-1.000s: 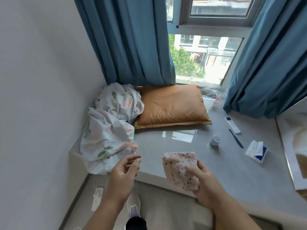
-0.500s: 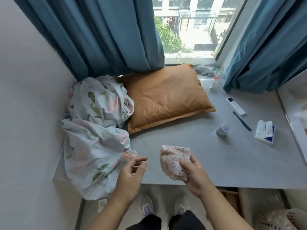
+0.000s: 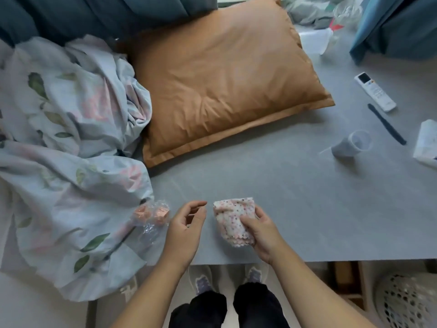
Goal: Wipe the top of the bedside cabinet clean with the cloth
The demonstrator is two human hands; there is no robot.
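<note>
right hand (image 3: 261, 229) clamped on spotted cloth (image 3: 233, 220) over grey cabinet top (image 3: 295, 197); left hand (image 3: 186, 227) empty, fingers loosely apart

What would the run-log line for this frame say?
stage: pre-wipe | right hand: gripping spotted cloth | left hand: empty, open | grey top: not yet wiped | cup: on top

Pillow (image 3: 222, 84) lies between bedsheet (image 3: 63, 147) and remote (image 3: 374, 91).
</note>
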